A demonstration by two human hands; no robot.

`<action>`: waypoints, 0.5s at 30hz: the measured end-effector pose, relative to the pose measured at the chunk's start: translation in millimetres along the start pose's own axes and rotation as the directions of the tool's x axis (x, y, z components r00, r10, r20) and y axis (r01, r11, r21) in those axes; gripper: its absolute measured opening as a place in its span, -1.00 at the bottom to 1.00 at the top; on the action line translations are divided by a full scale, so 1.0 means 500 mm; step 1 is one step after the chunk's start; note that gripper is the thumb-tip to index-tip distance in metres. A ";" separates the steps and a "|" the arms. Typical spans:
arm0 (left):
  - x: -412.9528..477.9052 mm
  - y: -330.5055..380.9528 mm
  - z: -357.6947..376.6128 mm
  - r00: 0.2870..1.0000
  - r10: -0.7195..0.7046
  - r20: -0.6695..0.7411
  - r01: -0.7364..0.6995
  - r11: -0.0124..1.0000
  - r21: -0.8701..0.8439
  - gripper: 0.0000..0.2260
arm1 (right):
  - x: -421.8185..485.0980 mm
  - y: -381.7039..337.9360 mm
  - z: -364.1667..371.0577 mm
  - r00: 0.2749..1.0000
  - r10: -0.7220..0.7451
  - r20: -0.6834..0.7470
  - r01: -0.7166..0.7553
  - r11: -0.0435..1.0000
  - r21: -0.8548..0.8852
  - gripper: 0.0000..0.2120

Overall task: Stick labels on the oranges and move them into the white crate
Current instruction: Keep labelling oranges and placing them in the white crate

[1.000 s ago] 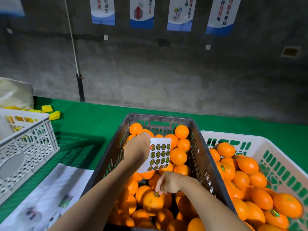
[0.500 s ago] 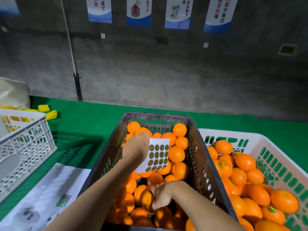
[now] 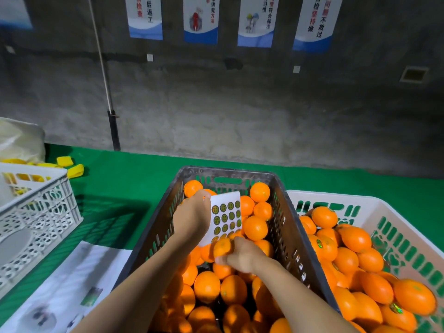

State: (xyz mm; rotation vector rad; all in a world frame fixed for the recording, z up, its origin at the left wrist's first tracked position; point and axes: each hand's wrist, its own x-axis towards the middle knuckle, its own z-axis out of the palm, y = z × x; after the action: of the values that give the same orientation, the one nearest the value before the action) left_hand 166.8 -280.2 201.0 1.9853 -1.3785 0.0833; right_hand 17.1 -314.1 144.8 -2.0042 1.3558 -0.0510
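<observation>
Gripping an orange (image 3: 222,247) in my right hand (image 3: 242,257), left hand (image 3: 191,218) pinching the label sheet (image 3: 227,212), I judged steadying both wisest.

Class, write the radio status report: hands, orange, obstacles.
Left hand holds label sheet. Right hand grips orange by sheet's lower edge, over dark crate. Only crate wall between it and white crate.
</observation>
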 end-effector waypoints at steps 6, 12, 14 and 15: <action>0.016 0.006 -0.015 0.967 -0.210 -0.143 0.163 0.945 -0.283 -0.77 | 0.010 -0.022 -0.042 0.901 0.176 -0.397 0.093 0.815 0.572 -0.48; 0.021 -0.009 -0.008 0.959 -0.261 -0.108 0.182 0.863 -0.472 -0.70 | -0.005 -0.044 -0.086 0.736 0.350 -0.579 0.296 0.603 0.741 -0.39; 0.024 -0.011 -0.003 0.963 -0.256 -0.079 0.185 0.850 -0.494 -0.71 | -0.015 -0.049 -0.094 0.706 0.368 -0.605 0.356 0.554 0.753 -0.46; 0.024 -0.009 -0.002 0.964 -0.254 -0.078 0.182 0.845 -0.503 -0.70 | -0.021 -0.051 -0.098 0.698 0.382 -0.605 0.380 0.518 0.766 -0.47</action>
State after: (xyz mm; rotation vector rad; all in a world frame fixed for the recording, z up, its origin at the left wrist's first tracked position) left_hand 176.3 -288.3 204.6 1.6482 -0.9524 -0.2124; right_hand 13.3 -326.3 199.8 -1.0450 1.3259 -1.4161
